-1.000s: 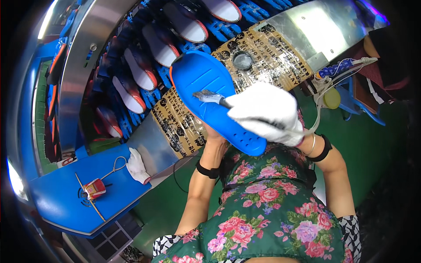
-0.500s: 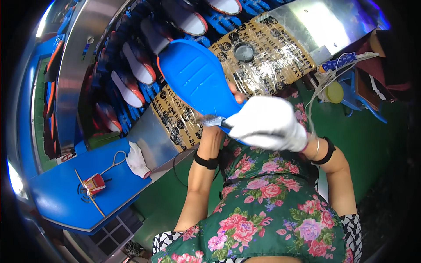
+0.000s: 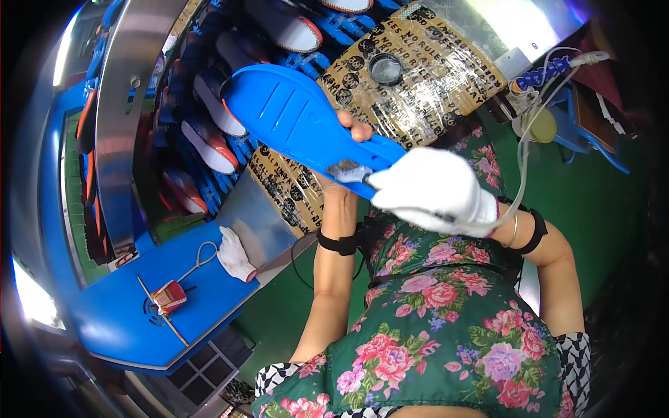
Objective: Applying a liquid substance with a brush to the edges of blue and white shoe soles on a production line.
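The blue shoe sole (image 3: 286,115) is held in the air over the near edge of the metal bench (image 3: 261,212), tilted, inner face up, w/ its wide end twd the far edge & the row of shoes (image 3: 289,29) there, and its narrow end partly hidden by the R hand (image 3: 439,191). It is gripped from below by the bare L hand (image 3: 355,127), most of which is covered by the sole; only fingers at the far rim & the wrist below are seen. The R hand, white-gloved, is closed round the handle of a small brush (image 3: 348,171), its dark bristles at the near rim, abt midway; whether they're pressed down can't be told for sure. For a good job, bristles should be laid nearly flat & drawn along the rim in overlapping strokes, w/ light, even pressure, so corners are reached & no pooling is left; L fingertips are best placed outside the brushed face, & the sole turned rather than the R wrist twisted. A small round pot (image 3: 385,69) is set on the brown printed sheet (image 3: 435,104), nr the bench's far edge. On the blue bench (image 3: 115,306), a loose glove (image 3: 235,256) is left by the R corner, w/ a red container (image 3: 169,297) nearer the middle.
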`<state>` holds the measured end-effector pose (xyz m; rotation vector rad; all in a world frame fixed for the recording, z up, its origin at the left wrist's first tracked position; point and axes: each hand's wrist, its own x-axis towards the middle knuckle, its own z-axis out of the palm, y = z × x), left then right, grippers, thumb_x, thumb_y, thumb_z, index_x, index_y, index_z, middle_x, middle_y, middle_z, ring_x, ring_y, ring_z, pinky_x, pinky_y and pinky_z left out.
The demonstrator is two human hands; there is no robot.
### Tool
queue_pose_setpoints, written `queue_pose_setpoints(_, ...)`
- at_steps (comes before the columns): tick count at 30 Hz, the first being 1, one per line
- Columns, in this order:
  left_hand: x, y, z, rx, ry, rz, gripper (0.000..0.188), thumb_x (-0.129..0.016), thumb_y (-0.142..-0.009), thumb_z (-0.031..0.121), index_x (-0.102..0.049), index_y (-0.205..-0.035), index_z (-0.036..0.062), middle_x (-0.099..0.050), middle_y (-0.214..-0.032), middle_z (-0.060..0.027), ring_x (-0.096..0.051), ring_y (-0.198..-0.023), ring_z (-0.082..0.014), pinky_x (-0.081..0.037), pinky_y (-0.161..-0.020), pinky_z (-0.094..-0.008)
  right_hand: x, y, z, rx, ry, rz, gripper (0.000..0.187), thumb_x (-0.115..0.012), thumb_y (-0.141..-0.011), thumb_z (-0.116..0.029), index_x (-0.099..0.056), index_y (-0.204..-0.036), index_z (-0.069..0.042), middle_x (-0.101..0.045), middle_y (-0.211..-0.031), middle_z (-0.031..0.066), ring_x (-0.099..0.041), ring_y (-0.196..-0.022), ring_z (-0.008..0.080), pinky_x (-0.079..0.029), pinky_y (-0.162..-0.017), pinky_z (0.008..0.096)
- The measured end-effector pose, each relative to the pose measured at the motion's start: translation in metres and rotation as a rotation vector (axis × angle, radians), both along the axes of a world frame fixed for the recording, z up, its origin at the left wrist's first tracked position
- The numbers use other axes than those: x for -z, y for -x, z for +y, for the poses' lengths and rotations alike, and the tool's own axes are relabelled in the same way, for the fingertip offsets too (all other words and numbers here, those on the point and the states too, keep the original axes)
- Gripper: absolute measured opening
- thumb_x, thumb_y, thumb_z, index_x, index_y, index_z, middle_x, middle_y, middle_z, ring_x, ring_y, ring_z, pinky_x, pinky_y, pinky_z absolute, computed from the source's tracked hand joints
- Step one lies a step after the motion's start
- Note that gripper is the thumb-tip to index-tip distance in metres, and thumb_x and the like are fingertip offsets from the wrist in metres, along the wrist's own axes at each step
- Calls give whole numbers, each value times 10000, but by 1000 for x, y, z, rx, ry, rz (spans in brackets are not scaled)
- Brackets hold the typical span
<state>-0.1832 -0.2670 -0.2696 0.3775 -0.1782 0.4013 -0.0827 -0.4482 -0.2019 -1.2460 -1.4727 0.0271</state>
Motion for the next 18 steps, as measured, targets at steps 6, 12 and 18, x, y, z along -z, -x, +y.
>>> queue_pose_setpoints(6, 10, 2, 7, -26, 87, 5, 648, -561, -953, 596, -555, -1192, -6, -642, -959, -144, -605, -934, -271, -513, -898, -410, 0, 0, -1, -43, 133, 636, 123, -802, -768, -39, -767, -878, -79, -756, -920, 92, -723, -819, 225, -568, -729, 347)
queue_pose_setpoints(12, 3, 2, 12, 71, 42, -6, 712, -570, -935, 635, -536, -1250, -2, -645, -991, -151, -588, -1044, -311, -488, -987, -435, 5, 11, -14, 37, 56, 101, 204, -812, -750, -46, -771, -941, -104, -756, -949, 76, -718, -829, 219, -565, -711, 326)
queue_pose_setpoints(18, 12, 10, 25, 99, 128, 29, 1007, -508, -759, 884, -514, -1301, 36, -643, -1030, -157, -604, -1002, -305, -509, -901, -442, 8, -5, -12, -12, 65, 253, 204, -809, -757, -66, -771, -954, -103, -757, -962, 80, -707, -793, 227, -560, -692, 345)
